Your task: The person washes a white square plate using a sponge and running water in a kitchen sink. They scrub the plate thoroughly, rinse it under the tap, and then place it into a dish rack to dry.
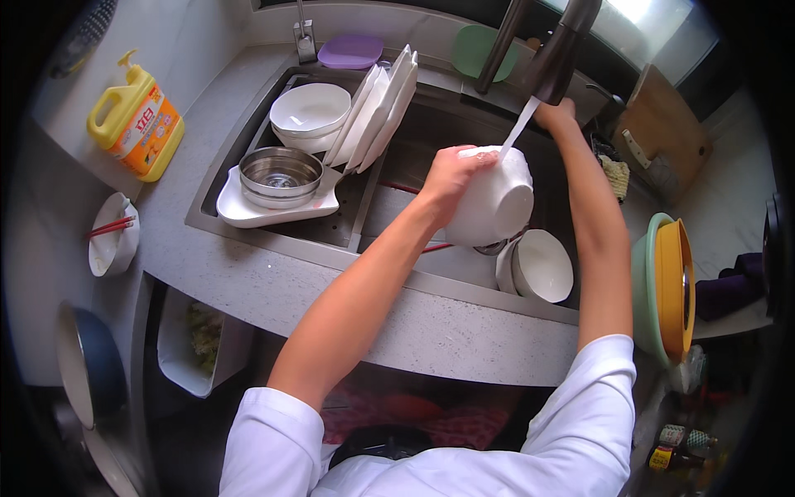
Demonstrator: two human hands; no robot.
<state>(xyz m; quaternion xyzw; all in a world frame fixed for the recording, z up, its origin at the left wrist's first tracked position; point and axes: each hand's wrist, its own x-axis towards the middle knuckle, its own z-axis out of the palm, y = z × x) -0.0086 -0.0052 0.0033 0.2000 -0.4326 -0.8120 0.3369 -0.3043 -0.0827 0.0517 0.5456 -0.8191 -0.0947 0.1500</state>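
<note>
My left hand grips a large white bowl by its rim, tilted on its side with its foot facing right. A stream of water from the dark faucet spout runs onto it. My right hand is behind the spout, near the faucet; the spout partly hides its fingers, so its grip does not show. Below the held bowl, small white bowls lean on their sides in the right sink basin. Red chopsticks lie in that basin, partly behind my left arm and the bowl.
The left basin holds white bowls, upright white plates and steel bowls on a white dish. A yellow detergent jug stands left. A wooden cutting board and an orange basin are at the right.
</note>
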